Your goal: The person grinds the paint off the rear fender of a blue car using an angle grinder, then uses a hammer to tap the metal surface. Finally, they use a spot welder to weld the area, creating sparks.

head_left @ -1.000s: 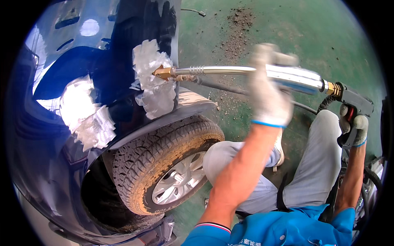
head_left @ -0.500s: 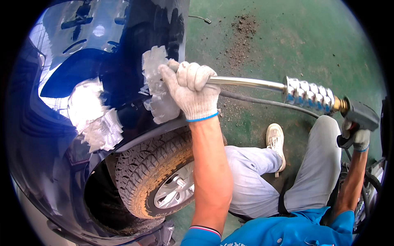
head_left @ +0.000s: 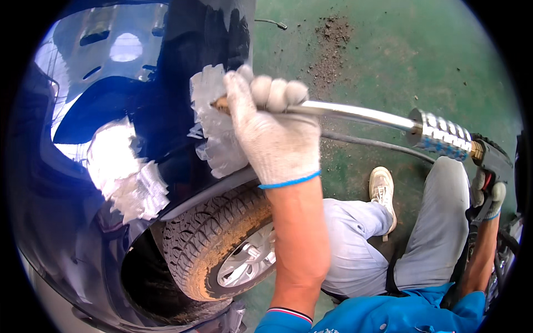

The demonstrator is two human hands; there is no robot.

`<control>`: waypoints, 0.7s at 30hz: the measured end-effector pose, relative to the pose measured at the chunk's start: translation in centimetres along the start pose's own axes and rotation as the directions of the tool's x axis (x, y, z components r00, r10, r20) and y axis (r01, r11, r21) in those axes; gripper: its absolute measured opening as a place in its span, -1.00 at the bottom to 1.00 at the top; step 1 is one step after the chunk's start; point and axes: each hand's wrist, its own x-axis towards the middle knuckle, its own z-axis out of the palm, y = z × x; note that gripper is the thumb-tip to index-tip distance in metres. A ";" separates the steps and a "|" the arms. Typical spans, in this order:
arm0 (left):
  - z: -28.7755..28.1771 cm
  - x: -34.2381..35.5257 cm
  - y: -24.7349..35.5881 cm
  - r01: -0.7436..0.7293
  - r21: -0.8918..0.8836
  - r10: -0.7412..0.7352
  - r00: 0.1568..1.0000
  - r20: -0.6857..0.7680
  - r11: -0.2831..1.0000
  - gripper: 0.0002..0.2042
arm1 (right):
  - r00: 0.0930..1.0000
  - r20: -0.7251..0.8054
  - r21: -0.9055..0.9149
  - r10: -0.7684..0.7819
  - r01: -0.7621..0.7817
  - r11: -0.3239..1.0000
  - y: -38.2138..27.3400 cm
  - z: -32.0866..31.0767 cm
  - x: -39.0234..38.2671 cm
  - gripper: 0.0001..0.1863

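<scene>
My left hand (head_left: pixel 272 130), in a white knit glove with a blue cuff, is closed around the front end of a long metal spray lance (head_left: pixel 361 115), close to its brass tip. The tip sits against a dark car body panel (head_left: pixel 161 105) just above the wheel arch, where pale scraped or foamy patches (head_left: pixel 214 127) show. My right hand (head_left: pixel 488 197), also gloved, grips the black trigger handle (head_left: pixel 494 161) at the lance's rear end, at the right edge. I am crouched beside the car with grey trousers and a white shoe (head_left: pixel 382 191).
A muddy tyre with a silver rim (head_left: pixel 222 250) sits under the arch below my left forearm. A black hose (head_left: pixel 377 144) runs across the green concrete floor (head_left: pixel 400 61). A patch of dirt (head_left: pixel 330 50) lies on the floor at the top.
My left hand slid forward along the lance from its middle to its tip and closed there. The tip stayed at the pale patch on the panel.
</scene>
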 end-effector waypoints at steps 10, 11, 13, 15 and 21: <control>5.7 0.2 0.1 -0.506 0.464 -0.384 0.860 0.336 -0.727 -0.25 | 0.925 -0.380 0.547 -0.031 0.251 0.799 -0.4 18.7 -5.9 -0.54; 4.0 0.5 4.6 -0.664 0.297 -0.500 0.727 0.470 -0.686 -0.28 | 0.929 -0.369 0.543 -0.016 0.230 0.808 -0.6 19.8 -6.9 -0.46; 10.5 0.4 8.4 -0.481 -0.026 -0.477 0.874 -0.096 -0.876 -0.26 | 0.922 -0.387 0.529 -0.005 0.226 0.818 -1.1 22.7 -9.0 -0.42; 13.7 -0.8 15.0 -0.632 -0.230 -0.588 0.774 -0.233 -0.740 -0.19 | 0.919 -0.393 0.572 -0.004 0.249 0.781 -2.6 26.7 -8.4 -0.38; 16.0 3.7 17.4 -0.865 -0.088 -0.776 0.485 -0.403 -0.494 -0.21 | 0.915 -0.379 0.791 0.137 0.244 0.561 0.1 33.6 -11.1 -0.37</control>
